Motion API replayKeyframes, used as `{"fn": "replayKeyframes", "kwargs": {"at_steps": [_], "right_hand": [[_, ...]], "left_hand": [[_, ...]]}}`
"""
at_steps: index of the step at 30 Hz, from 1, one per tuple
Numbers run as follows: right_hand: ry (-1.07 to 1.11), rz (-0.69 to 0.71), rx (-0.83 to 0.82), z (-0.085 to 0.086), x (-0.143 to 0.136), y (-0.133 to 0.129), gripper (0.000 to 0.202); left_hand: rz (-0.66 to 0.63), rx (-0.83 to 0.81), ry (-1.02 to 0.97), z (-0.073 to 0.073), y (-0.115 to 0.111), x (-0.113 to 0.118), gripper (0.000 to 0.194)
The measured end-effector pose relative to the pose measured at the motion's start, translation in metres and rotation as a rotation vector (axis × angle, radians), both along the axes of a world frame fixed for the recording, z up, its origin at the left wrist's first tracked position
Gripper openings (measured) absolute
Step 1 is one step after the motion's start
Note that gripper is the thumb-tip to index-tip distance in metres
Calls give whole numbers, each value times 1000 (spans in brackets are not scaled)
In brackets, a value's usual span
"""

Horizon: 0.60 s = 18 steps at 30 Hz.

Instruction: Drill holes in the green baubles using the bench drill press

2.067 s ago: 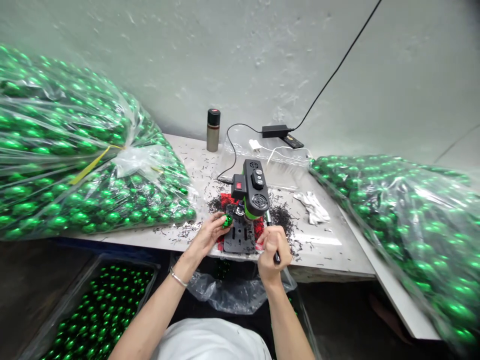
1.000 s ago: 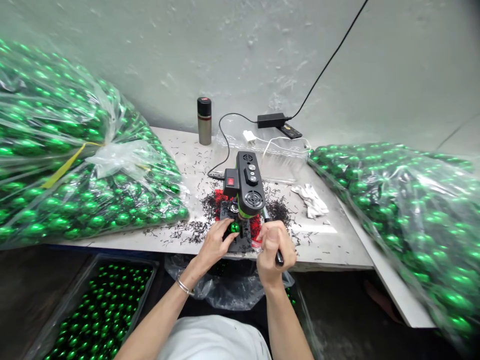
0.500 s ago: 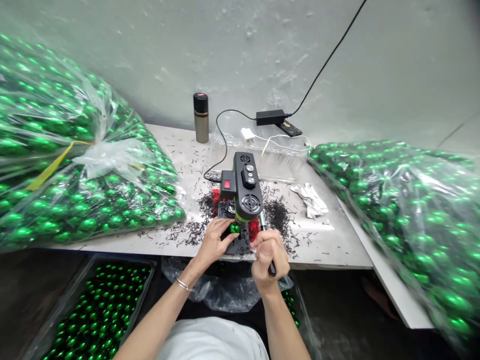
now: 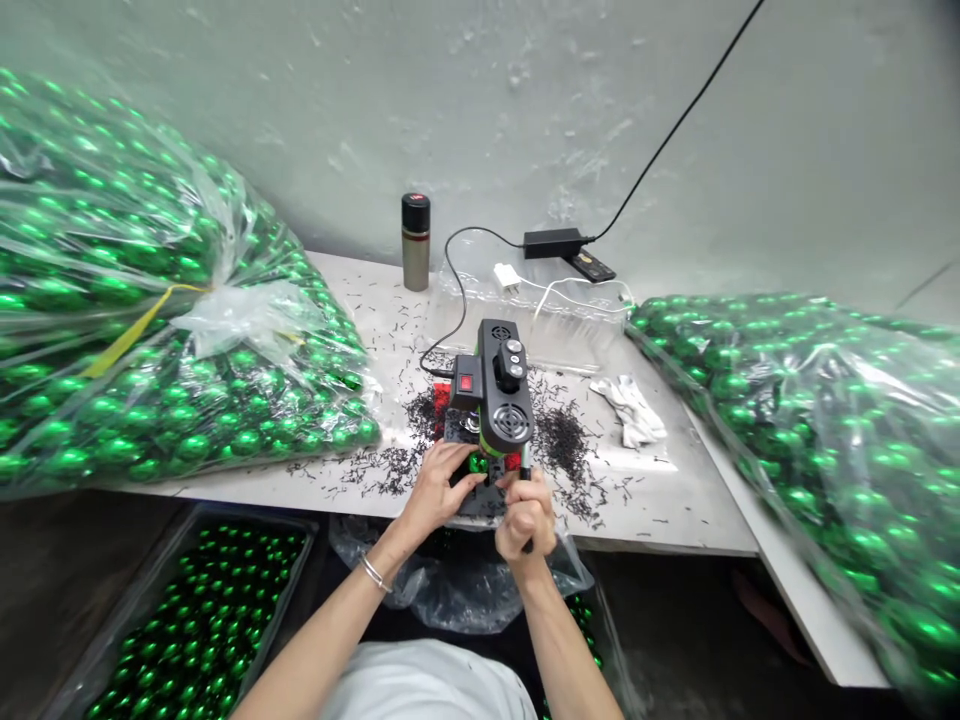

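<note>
A small black machine [image 4: 504, 385] with a red switch stands at the table's front edge. Under its front end, a shiny green ball [image 4: 478, 463] is held between the thumb and fingers of my left hand [image 4: 439, 487]. My right hand [image 4: 527, 515] is wrapped round the black grip of the machine's lever [image 4: 526, 458], just right of the ball. Red material [image 4: 441, 397] shows beside the machine's base. Small black pieces [image 4: 562, 437] lie scattered on both sides of it.
Large clear bags of green balls [image 4: 255, 400] flank the table [image 4: 360, 290]. Behind the machine are a bottle [image 4: 415, 245], a power adapter [image 4: 553, 243] and a clear plastic tray [image 4: 480, 270]. A white glove [image 4: 634, 410] lies right. A bin of green balls [image 4: 199, 610] stands below left.
My right hand and the lever have shifted closer to the machine and my left hand. The whole view has moved slightly. The green ball stays in my left hand.
</note>
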State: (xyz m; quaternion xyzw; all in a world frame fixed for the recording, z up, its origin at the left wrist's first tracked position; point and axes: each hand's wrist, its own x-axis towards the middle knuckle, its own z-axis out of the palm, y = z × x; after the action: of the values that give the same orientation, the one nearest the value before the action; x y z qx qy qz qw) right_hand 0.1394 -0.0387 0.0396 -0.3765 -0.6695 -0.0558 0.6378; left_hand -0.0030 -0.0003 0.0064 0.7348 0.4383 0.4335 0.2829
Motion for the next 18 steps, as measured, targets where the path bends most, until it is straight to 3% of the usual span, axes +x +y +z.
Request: {"fn": "replayKeyframes", "kwargs": {"at_steps": [3,5,9,11,13,16,18], "right_hand": [[-82,0,6,5,2,0,30],[-22,-21,7,16,0,-3,32],[158,-70,-118,62,-5,-7,32],[229,-57,-230,85,-8,-8,33],[255,-47,-241,98,-12,-9,34],[263,-87,-199,94,-16,-9,37],[268,-105,-198,83,-17,-10,38]], "left_hand": [[1,-19,1,0,2,1,29],[7,-30,1,0,4,3,30],[39,-7,-18,1,-3,2,30],[42,26,-6,1,-16,-3,31],[21,66,42,1,-31,-11,37],[7,124,102,4,-43,-29,50],[107,125,88,12,-32,-46,40]]}}
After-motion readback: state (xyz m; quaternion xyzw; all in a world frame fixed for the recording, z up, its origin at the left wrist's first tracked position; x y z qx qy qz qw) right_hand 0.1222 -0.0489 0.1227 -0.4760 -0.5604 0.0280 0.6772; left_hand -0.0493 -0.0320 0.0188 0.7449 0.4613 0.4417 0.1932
